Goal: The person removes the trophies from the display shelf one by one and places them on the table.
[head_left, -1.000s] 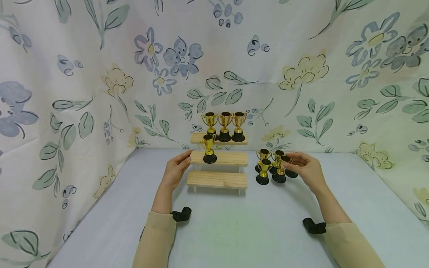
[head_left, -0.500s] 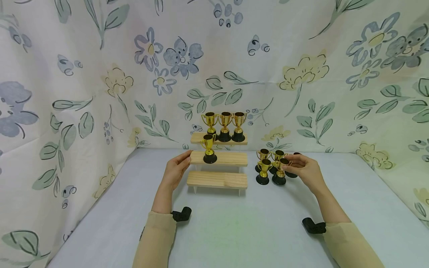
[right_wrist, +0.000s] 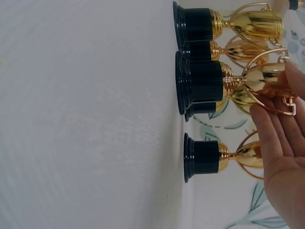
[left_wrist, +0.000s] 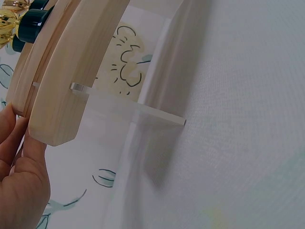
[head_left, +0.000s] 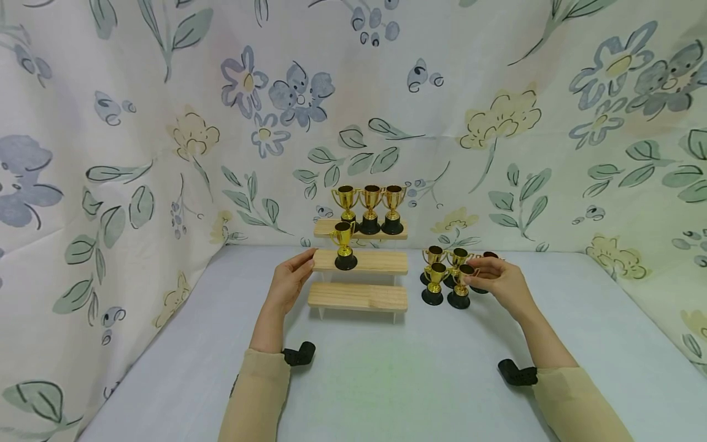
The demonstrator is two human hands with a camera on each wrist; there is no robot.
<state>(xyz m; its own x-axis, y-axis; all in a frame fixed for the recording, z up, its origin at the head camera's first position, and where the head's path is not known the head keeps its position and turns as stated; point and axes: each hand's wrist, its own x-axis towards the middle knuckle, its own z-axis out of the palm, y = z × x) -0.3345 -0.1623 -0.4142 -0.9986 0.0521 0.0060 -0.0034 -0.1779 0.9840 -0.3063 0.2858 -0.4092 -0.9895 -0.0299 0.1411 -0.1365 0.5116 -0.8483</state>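
Right hand: the right hand point(head_left: 501, 283) has thumb and fingers closed about the cup of a gold trophy point(right_wrist: 207, 83).
Gripped trophy: upright over its black base, at the front right of a cluster; from here I can't tell whether the base clears the table.
Left hand: the left hand point(head_left: 289, 282) pinches the left end of the middle plank point(head_left: 383, 262).
Cluster: four other trophies point(head_left: 434, 282) stand close together on the table, left of and behind the gripped one.
Middle plank: a single trophy point(head_left: 345, 236) stands upright towards its left end.
Top plank: three trophies point(head_left: 371, 197) stand in a row on the top plank point(head_left: 323, 229).
Bottom plank: the bottom plank point(head_left: 353, 296) sits in front, pale wood like the others.
Surroundings: white-covered table point(head_left: 386, 380), flowery cloth point(head_left: 442, 73) behind, beige sleeves point(head_left: 256, 393).
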